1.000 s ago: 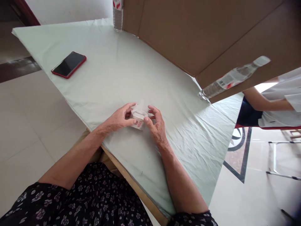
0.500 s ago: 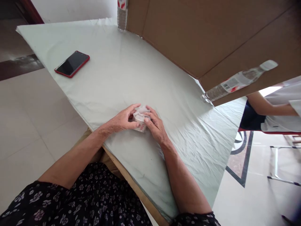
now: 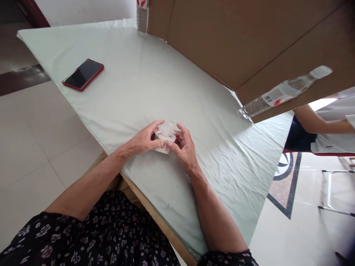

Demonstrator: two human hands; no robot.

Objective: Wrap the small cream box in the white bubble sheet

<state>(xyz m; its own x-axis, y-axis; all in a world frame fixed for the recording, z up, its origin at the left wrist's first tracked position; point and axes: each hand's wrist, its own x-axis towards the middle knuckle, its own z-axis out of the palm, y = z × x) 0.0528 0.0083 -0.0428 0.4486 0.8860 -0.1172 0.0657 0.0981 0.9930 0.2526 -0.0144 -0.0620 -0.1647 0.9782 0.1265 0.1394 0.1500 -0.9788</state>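
Note:
A small white box [image 3: 163, 148] with red print sits near the table's front edge, its top open and whitish, thin material showing at the opening. My left hand [image 3: 144, 139] holds the box's left side, thumb at the front and fingers behind. On the other side my right hand [image 3: 185, 147] has its thumb on the box's front right corner, with the index finger raised and the other fingers curled by the right side. Part of the box is hidden by both hands.
A phone [image 3: 83, 74] in a red case lies at the table's [image 3: 124, 85] left. A large cardboard panel [image 3: 222, 40] stands behind, with a clear bottle [image 3: 142, 20] at its left end and another bottle [image 3: 283, 94] at its right. A person's arm [image 3: 318, 122] shows beyond, at right.
My right hand's fingers have lifted off the top of the box and spread slightly to the right. More of the open top and its contents shows. The view has shifted slightly.

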